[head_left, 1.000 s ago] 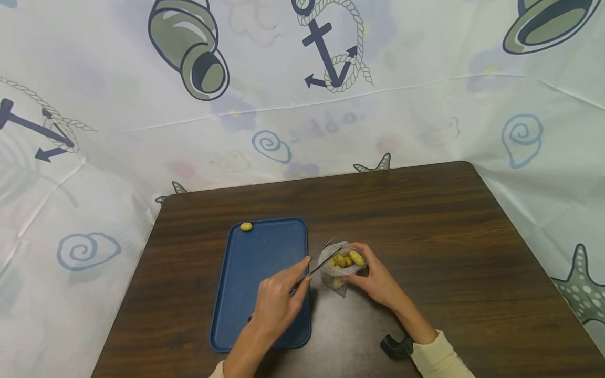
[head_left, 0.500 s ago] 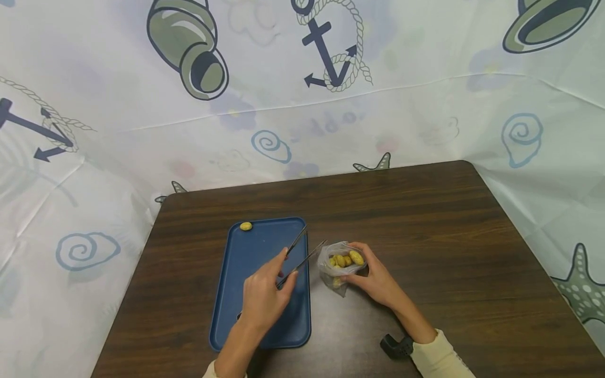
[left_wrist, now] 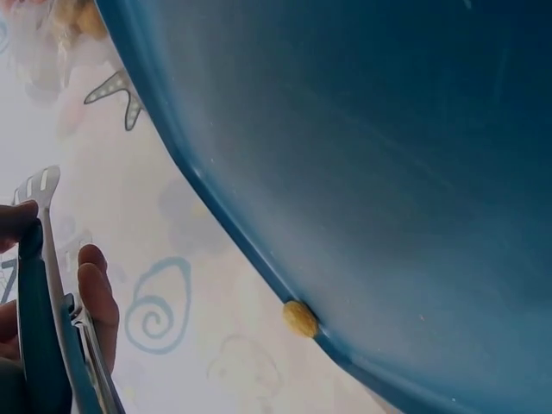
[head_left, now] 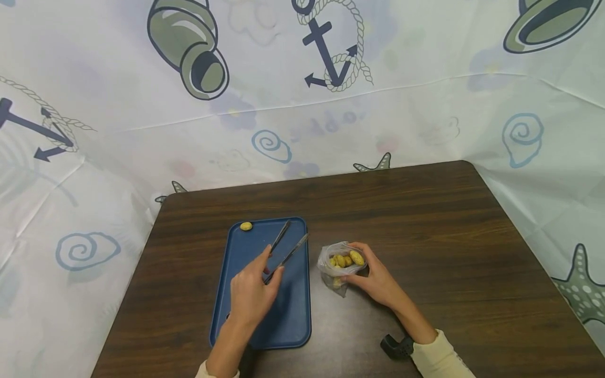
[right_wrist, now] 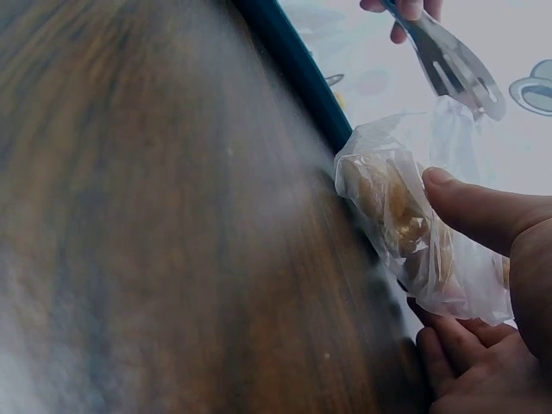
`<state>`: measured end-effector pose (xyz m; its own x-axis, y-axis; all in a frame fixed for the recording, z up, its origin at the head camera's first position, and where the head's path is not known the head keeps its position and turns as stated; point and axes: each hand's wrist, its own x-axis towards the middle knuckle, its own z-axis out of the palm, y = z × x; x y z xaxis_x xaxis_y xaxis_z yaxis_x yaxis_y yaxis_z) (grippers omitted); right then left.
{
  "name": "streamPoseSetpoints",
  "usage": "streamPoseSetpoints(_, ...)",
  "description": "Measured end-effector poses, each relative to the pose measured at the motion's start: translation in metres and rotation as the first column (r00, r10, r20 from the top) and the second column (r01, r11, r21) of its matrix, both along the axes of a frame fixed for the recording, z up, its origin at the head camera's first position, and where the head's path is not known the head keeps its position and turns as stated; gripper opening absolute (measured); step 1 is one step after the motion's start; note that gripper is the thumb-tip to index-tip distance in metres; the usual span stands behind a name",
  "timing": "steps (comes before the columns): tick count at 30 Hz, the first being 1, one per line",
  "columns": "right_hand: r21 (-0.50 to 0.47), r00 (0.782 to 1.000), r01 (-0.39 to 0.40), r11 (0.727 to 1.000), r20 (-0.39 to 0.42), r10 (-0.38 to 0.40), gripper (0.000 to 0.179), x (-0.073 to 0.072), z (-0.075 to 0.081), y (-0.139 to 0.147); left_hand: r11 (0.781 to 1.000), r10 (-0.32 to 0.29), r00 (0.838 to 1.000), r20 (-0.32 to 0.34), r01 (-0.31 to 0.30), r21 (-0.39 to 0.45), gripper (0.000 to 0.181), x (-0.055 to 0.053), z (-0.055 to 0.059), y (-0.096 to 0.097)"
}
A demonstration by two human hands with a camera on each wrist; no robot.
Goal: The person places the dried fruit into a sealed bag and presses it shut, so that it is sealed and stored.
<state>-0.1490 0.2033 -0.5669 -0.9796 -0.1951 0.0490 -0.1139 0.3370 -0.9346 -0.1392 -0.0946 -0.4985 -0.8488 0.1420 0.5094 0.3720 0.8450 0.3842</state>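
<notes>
In the head view my left hand (head_left: 250,294) grips a pair of metal tongs (head_left: 294,251) over the blue tray (head_left: 260,336). The tong arms are spread, with nothing visible between their tips. The left wrist view shows a slotted tong head (left_wrist: 39,185) beside the fingers. My right hand (head_left: 378,278) holds a clear plastic bag (head_left: 326,272) by its rim, mouth upward, just right of the tray. Several yellow, oval, nut-like pieces (head_left: 356,257) fill the bag. One similar yellow piece (head_left: 246,226) lies at the tray's far left corner.
Everything rests on a dark wood-grain table (head_left: 425,226). A white cloth (head_left: 402,115) with sea prints hangs behind and around it. A black band (head_left: 397,346) is on the right wrist, by the cream sleeve.
My left hand has drawn the tongs leftward from over the bag's mouth to above the tray, and the tong arms have spread somewhat. The right hand and bag stay in place.
</notes>
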Motion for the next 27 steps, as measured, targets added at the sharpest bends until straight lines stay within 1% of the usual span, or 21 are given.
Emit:
streamPoseSetpoints(4, 0.002, 1.0, 0.002, 1.0, 0.005, -0.002, 0.076, 0.0, 0.0, 0.0, 1.0, 0.013, 1.0, -0.001, -0.013, -0.01, 0.054, -0.003, 0.0, -0.004)
streamPoseSetpoints(10, 0.0, 1.0, 0.006, 1.0, 0.016, -0.006, 0.076, 0.0, 0.001, 0.0, 0.999, 0.051, 0.999, 0.006, -0.05, -0.021, 0.053, -0.006, 0.001, -0.009)
streamPoseSetpoints(21, 0.017, 0.999, 0.016, 1.0, 0.042, -0.017, 0.078, 0.002, 0.003, 0.0, 0.996, 0.089, 0.993, 0.078, -0.087, -0.038, 0.054, -0.009, 0.002, -0.015)
streamPoseSetpoints(27, 0.019, 0.999, 0.017, 1.0, 0.051, -0.018, 0.078, 0.001, 0.003, -0.001, 0.995, 0.088, 0.994, 0.06, -0.085, -0.055, 0.054, -0.016, 0.005, -0.022)
